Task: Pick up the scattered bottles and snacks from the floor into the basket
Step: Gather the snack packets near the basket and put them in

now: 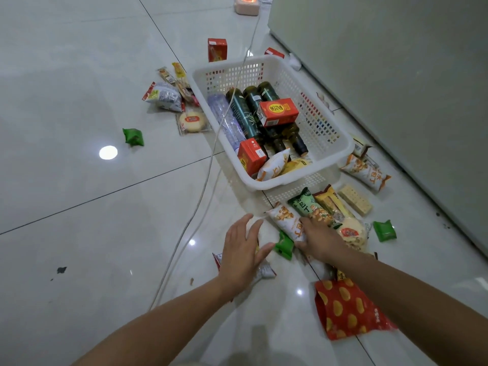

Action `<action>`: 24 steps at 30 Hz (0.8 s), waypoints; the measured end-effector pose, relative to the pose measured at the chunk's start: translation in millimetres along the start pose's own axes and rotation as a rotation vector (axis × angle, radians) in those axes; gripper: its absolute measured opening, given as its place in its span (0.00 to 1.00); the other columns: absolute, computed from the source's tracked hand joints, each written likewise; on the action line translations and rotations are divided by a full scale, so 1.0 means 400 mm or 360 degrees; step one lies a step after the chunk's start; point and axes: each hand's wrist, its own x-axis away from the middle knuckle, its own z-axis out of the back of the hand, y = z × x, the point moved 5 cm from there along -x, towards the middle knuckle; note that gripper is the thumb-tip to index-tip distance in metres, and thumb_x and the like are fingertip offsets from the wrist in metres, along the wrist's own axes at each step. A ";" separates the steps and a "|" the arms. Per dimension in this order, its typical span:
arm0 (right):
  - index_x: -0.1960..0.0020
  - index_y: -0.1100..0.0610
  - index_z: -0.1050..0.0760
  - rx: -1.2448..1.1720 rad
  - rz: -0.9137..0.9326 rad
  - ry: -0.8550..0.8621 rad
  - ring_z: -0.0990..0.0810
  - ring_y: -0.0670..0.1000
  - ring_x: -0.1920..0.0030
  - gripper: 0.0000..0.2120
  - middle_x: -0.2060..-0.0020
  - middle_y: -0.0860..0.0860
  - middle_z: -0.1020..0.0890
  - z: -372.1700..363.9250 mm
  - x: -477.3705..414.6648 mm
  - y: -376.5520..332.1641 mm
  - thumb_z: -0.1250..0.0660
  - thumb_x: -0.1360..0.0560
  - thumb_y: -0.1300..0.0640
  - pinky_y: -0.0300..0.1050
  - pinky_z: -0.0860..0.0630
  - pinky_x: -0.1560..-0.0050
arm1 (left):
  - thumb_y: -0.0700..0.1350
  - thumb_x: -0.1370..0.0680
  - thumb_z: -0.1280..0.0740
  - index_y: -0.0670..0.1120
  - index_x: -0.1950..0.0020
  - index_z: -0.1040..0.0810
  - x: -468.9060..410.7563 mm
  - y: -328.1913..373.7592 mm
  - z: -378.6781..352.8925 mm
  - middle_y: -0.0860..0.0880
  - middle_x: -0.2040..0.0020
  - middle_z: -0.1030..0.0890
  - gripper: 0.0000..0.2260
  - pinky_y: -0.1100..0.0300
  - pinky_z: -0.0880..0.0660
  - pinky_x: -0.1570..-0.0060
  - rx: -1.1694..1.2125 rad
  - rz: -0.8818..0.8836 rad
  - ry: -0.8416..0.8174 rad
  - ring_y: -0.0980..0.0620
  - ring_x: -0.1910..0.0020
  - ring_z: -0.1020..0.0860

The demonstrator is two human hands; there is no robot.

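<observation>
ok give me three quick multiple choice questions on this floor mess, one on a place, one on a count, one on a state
1. Where is the right hand?
A. on the orange-white pack in front of the basket
B. on a carton inside it
C. on the cord

2. How many dark green bottles lie in the basket?
A. one
B. five
C. three

3. The left hand is
A. a fist
B. open, fingers spread
C. round a bottle

Answers:
1 A, its fingers curl round the pack's end, on the floor in front of the basket.
2 C, three lie side by side next to the clear bottle.
3 B, its fingers are straight and hold nothing.
</observation>
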 end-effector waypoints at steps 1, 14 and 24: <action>0.30 0.55 0.41 -0.0015 -0.0017 0.0012 0.30 0.57 0.36 0.29 0.35 0.57 0.30 -0.002 0.001 0.000 0.38 0.25 0.42 0.53 0.29 0.40 | 0.71 0.26 0.57 0.50 0.27 0.35 0.030 -0.013 0.002 0.47 0.26 0.38 0.36 0.55 0.43 0.30 -0.0010 0.0050 -0.0009 0.48 0.28 0.40; 0.38 0.61 0.33 -0.0412 -0.0153 0.0119 0.25 0.59 0.47 0.18 0.43 0.59 0.27 0.046 0.056 -0.005 0.43 0.22 0.50 0.48 0.28 0.54 | 0.64 0.25 0.47 0.46 0.23 0.50 0.086 -0.066 0.006 0.46 0.34 0.33 0.36 0.58 0.37 0.36 -0.0365 0.0013 -0.0422 0.47 0.36 0.33; 0.54 0.59 0.31 -0.1316 -0.0519 0.0564 0.31 0.51 0.65 0.11 0.57 0.59 0.28 0.323 0.125 0.163 0.47 0.20 0.53 0.44 0.35 0.65 | 0.60 0.27 0.38 0.42 0.29 0.34 -0.103 0.188 0.259 0.43 0.41 0.25 0.32 0.53 0.29 0.45 0.0134 -0.0507 0.0283 0.47 0.44 0.27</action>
